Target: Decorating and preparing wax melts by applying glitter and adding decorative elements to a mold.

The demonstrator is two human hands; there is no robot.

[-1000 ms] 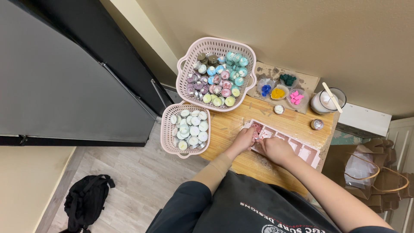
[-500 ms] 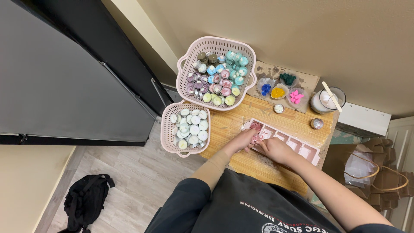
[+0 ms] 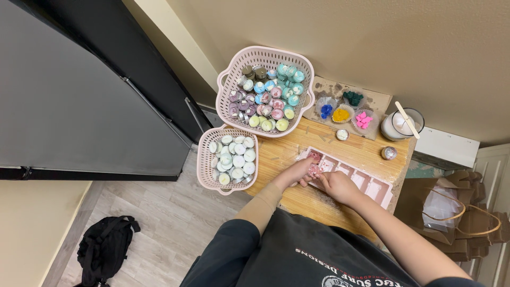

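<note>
Beige wall (image 3: pixel 372 48) behind wooden table (image 3: pixel 297 204). Large dark grey cabinet (image 3: pixel 69 101) at left. Grey wood-plank floor (image 3: pixel 159 234); black backpack (image 3: pixel 103 247) lying on it. White door panel (image 3: pixel 491 212) at far right.

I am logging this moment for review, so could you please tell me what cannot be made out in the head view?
- Near end of the pink compartment mould tray: covered by the left hand and right hand.
- What the fingers pinch: too small to tell.
- Small round tins in the large pink plastic basket: lids too small to make out.
- Brown paper bags: cut off by the right edge.
</note>
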